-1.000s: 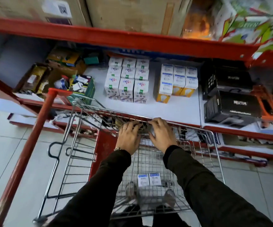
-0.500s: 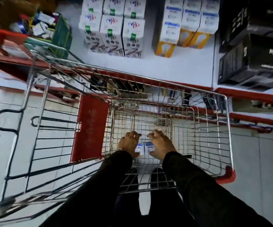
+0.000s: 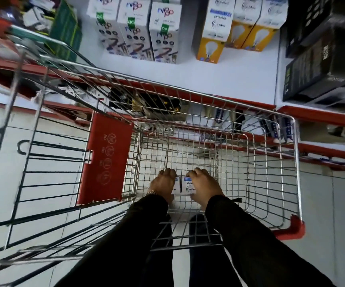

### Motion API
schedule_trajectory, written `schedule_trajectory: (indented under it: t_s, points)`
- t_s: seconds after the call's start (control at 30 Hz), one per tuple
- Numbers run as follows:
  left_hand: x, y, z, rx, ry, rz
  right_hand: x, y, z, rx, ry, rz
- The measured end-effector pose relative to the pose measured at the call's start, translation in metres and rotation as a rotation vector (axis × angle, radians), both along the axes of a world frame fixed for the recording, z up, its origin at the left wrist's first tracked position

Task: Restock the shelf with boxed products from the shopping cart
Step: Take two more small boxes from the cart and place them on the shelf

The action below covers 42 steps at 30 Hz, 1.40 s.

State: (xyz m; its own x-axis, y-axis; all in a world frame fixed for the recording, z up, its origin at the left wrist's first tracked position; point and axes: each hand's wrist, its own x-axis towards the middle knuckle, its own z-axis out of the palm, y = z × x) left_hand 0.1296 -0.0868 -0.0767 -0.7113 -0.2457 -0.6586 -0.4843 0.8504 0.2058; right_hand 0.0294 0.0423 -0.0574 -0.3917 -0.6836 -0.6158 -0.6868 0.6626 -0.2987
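Reaching down, we've got two small white boxes [image 3: 181,185] side by side on the cart [image 3: 294,162] floor, near end. Our left hand [image 3: 163,184] and right hand [image 3: 203,186] clamp them from outside, fingers curled over the far edges, so both lift as one. Printed tops face up; their long axis we can't tell. Far ahead, the shelf [image 3: 240,79] has room before the yellow bulb boxes [image 3: 211,48].

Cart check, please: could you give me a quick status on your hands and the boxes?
Both hands down in the cart. Left hand and right hand clasping two white boxes. Nothing blocking.
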Motion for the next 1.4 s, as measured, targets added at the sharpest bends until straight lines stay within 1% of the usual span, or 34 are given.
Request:
schedule_trajectory:
  t_s: [0.23, 0.47, 0.57, 0.7, 0.83, 0.93, 1.07, 1.2, 1.4]
  points:
    - [-0.015, -0.007, 0.077, -0.013, 0.18, 0.026, -0.023, 0.008, 0.078, -0.106, 0.05, -0.11]
    - [-0.043, -0.002, 0.154, -0.128, 0.332, 0.006, -0.051, 0.019, 0.16, -0.228, 0.143, -0.117]
    - [-0.06, -0.002, 0.179, -0.171, 0.418, 0.004, -0.068, 0.021, 0.19, -0.273, 0.153, -0.13]
    - [-0.08, -0.006, 0.209, -0.17, 0.537, -0.001, -0.093, 0.023, 0.223, -0.314, 0.274, -0.105]
    - [-0.106, -0.011, 0.237, -0.211, 0.633, -0.044, -0.117, 0.025, 0.252, -0.349, 0.376, -0.11]
    - [-0.128, -0.015, 0.252, -0.199, 0.706, -0.034, -0.135, 0.025, 0.268, -0.367, 0.411, -0.129]
    - [-0.165, -0.018, 0.267, -0.223, 0.748, -0.047, -0.165, 0.021, 0.283, -0.364, 0.448, -0.169]
    - [-0.211, -0.021, 0.269, -0.274, 0.726, -0.08, -0.197, 0.009, 0.281, -0.321, 0.483, -0.188]
    - [-0.275, -0.03, 0.254, -0.391, 0.659, -0.125, -0.247, -0.019, 0.256, -0.276, 0.456, -0.228]
